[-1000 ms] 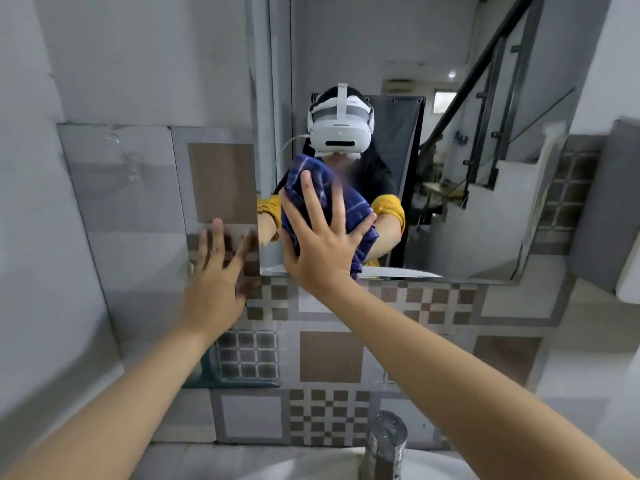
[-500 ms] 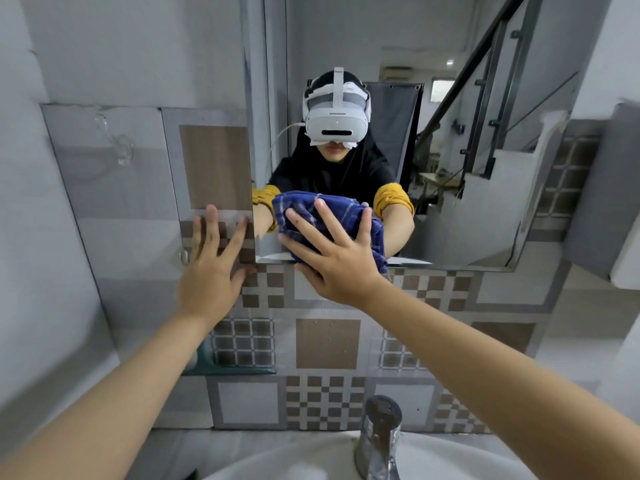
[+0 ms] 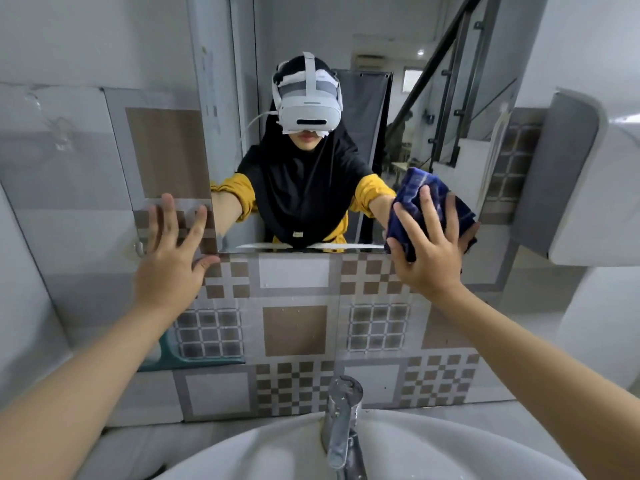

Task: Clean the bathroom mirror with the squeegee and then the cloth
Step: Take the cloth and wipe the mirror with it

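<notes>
Chrome tap [image 3: 341, 424] over basin nearest | left hand [image 3: 169, 258] flat, fingers spread, on tiles beside mirror's lower-left corner | right hand [image 3: 427, 251] splayed, pressing cloth [image 3: 429, 192] to mirror [image 3: 346, 39] at lower-right corner; unwiped glass likely lies leftward and up | cloth dark blue checked, bunched | no squeegee seen

The right hand [image 3: 429, 258] presses a dark blue checked cloth [image 3: 419, 192] flat against the lower right area of the mirror [image 3: 346, 29], fingers [image 3: 427, 209] spread. The left hand [image 3: 169, 268] rests open on the tiled wall [image 3: 294, 327] at the mirror's lower left corner. A chrome faucet [image 3: 341, 420] stands over the white sink [image 3: 277, 455] below.
</notes>
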`<state>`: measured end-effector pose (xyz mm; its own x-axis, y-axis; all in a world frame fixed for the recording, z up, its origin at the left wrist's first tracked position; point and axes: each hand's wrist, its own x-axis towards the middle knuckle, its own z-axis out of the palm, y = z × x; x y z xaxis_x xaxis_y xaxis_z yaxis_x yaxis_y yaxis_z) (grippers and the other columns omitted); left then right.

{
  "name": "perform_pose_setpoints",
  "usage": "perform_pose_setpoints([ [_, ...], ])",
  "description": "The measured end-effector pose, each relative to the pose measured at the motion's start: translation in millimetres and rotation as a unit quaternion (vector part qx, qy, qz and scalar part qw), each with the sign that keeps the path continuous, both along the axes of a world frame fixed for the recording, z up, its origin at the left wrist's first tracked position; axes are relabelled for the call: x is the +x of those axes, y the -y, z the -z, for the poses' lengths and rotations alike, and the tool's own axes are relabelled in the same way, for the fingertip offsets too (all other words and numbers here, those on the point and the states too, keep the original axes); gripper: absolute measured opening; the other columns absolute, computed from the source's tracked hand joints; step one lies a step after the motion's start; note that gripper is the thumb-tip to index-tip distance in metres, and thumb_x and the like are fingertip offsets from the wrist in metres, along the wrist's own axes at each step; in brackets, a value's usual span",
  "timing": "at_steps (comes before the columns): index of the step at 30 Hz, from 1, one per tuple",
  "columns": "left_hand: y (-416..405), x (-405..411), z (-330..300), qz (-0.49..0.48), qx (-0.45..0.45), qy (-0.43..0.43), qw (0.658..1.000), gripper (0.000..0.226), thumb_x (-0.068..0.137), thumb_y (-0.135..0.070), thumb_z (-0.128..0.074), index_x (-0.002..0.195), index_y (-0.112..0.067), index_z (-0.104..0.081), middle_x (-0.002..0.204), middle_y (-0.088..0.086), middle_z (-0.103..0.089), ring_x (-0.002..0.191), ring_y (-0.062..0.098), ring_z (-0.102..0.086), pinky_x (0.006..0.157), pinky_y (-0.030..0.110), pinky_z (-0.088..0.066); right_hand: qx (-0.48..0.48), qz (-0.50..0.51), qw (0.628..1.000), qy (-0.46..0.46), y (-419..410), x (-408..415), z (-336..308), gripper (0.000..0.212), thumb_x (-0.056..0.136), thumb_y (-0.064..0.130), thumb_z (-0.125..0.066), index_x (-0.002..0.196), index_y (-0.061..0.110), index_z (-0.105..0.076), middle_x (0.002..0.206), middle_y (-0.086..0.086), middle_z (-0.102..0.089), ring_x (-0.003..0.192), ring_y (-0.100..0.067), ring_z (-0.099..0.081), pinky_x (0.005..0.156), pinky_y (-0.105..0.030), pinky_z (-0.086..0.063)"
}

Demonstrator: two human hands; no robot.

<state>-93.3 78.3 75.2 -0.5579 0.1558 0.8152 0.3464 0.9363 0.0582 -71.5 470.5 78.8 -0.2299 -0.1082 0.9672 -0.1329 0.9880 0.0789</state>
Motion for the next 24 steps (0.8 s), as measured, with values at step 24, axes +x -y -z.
perform_pose_setpoints([
  [24, 47, 19, -27, 0.044, 0.007, 0.035, 0.998, 0.064, 0.089, -0.034, -0.053, 0.143, -0.013, -0.026, 0.152, 0.011, -0.017, 0.139, 0.029, -0.019, 0.108, 0.049, -0.026, -0.286, -0.087, 0.951, 0.077, 265, -21, 22, 0.054, 0.094, 0.039, -0.057, 0.144, 0.031, -0.039, 0.159, -0.009, -0.023, 0.146, -0.039, -0.007, 0.097, -0.081, -0.012],
])
